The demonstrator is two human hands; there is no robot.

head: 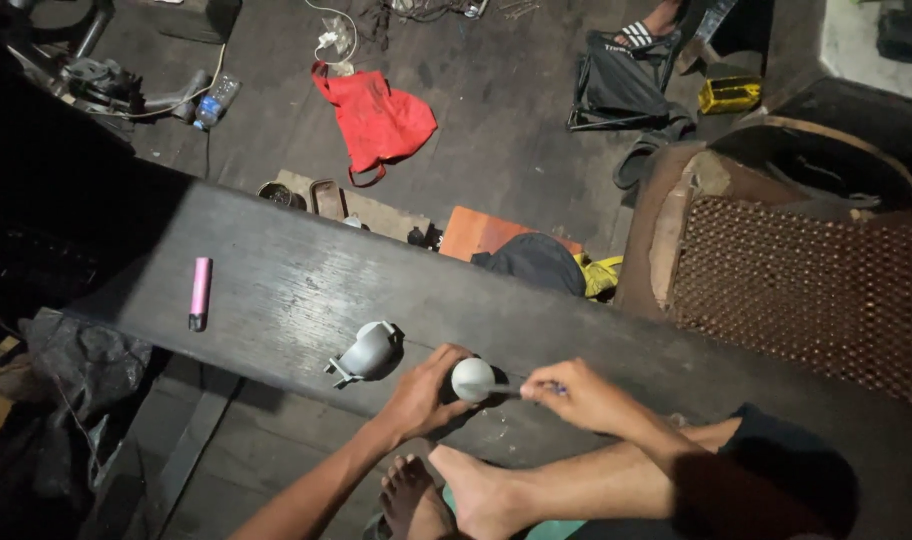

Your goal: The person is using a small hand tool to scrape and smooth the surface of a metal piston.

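- Left hand [423,392]: clasps white ball [472,379], steadying it on dark plank [306,290].
- Right hand [576,393]: pinches thin tool [511,388], tip touching ball.
- Grey housing [366,352]: just beside left hand.
- Pink cylinder [200,292]: well apart, left on plank.
- Red bag [376,118]: floor beyond.

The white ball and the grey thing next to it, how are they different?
The white ball is round and smooth; the grey part is longer, with small tabs sticking out. The white ball is held by the left hand, while the grey part lies alone, untouched. The right hand points a thin tool at the white ball, not at the grey part. Both rest on the dark wooden plank.
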